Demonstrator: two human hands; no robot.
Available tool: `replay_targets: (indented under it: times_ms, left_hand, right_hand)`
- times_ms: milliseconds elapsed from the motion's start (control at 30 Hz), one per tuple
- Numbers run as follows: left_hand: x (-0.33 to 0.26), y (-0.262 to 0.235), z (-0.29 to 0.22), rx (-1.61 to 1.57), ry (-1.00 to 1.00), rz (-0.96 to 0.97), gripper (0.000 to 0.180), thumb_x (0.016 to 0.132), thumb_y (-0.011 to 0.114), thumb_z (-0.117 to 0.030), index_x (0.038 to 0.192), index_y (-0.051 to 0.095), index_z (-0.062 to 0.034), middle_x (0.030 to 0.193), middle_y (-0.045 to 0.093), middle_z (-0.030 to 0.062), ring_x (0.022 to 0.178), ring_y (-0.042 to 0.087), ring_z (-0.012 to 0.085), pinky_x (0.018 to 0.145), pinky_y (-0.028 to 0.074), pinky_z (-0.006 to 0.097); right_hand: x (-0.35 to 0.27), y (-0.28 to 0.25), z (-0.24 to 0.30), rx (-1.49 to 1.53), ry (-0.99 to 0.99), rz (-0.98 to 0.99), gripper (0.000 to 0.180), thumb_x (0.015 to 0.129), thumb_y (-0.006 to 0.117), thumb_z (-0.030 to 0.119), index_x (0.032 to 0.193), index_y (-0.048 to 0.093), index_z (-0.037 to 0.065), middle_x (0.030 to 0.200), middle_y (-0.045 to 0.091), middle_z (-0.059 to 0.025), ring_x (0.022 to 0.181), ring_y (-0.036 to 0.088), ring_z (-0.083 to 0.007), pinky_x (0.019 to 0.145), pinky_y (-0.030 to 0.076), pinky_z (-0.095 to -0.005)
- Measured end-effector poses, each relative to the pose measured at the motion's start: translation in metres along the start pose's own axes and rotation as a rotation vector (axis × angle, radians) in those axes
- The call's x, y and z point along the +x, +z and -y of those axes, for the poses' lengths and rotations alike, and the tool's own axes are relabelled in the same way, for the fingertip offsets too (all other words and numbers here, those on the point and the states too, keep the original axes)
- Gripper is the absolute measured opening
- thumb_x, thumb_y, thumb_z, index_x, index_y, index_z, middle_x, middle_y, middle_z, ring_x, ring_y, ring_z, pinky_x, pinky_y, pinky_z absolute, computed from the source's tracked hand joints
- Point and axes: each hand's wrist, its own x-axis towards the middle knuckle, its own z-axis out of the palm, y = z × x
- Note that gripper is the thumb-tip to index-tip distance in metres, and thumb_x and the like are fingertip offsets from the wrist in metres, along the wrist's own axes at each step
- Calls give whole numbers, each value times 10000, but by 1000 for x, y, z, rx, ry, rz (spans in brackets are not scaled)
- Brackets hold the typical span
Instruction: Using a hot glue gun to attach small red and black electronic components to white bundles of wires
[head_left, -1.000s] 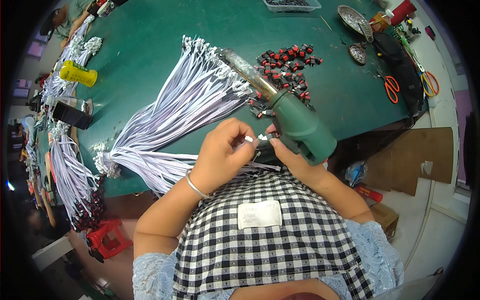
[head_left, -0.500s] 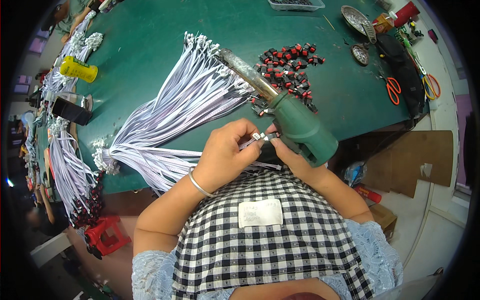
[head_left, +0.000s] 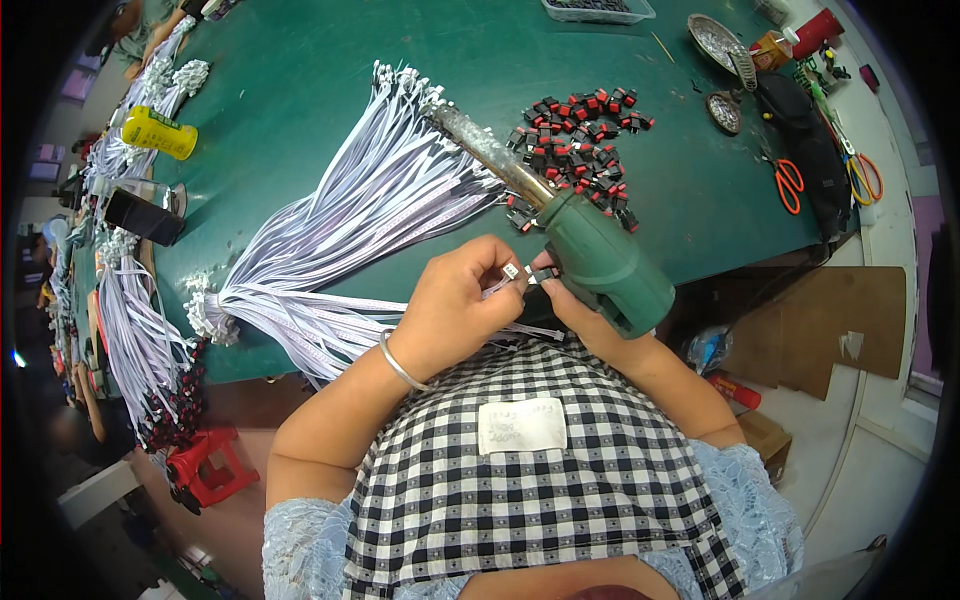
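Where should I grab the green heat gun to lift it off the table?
Grip the green heat gun around its thick green body, coming from above on the near end by the table edge. The metal nozzle points away among the white wires and black-and-red switches, and may be hot. Both hands sit close by.

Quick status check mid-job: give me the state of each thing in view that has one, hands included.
left hand: pinching a white connector on a wire end
right hand: fingers at a small black part, apart from the heat gun
green heat gun: lying on the table
orange scissors: shut, lying flat
yellow bottle: on its side
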Motion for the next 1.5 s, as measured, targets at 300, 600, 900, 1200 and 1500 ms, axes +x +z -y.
replay_targets:
  times_ms: [300, 600, 900, 1200, 1500]
  left_hand:
    - [4, -1, 11, -286, -71, -160, 73, 765, 521, 5, 806, 464, -14, 810, 545, 50, 637, 508, 67, 569, 421, 189]
    - [10, 4, 13, -251, -1, -205, 78, 772, 509, 45, 805, 460, -6, 826, 546, 54, 626, 456, 30, 533, 382, 162]
    - [11, 6, 12, -170, 46, -237, 81, 759, 521, 50, 789, 467, -2, 821, 553, 51, 610, 441, 14, 508, 364, 151]
    - [13, 3, 19, -145, 0, -202, 75, 759, 524, 28, 791, 467, -8, 815, 553, 39, 611, 445, 17, 520, 373, 158]
    - [-7, -1, -5, -97, 26, 24, 82, 753, 538, 23, 809, 484, -2, 830, 551, 37, 677, 472, 39, 591, 400, 178]
  right_hand:
    - [-24, -34, 21, -163, 82, -55, 289, 717, 645, 48, 999, 591, 18, 947, 602, -108, 822, 593, -230, 727, 483, -302]
    - [-90, -52, -23, -161, -28, 187, 143, 638, 621, 13, 775, 583, 30, 712, 586, -67, 621, 578, -185, 590, 483, -283]
    - [-114, -43, -38, -216, 224, 166, 171, 665, 622, 184, 793, 607, 70, 770, 600, -99, 712, 588, -281, 627, 480, -334]
    - [-117, -42, -30, -27, 117, -49, 306, 809, 553, 101, 1075, 477, -32, 826, 598, -91, 739, 595, -171, 687, 489, -271]
    - [-7, -9, 28, 638, 439, -150, 342, 778, 608, 33, 1107, 513, 31, 1006, 581, -58, 840, 570, -106, 721, 464, -228]
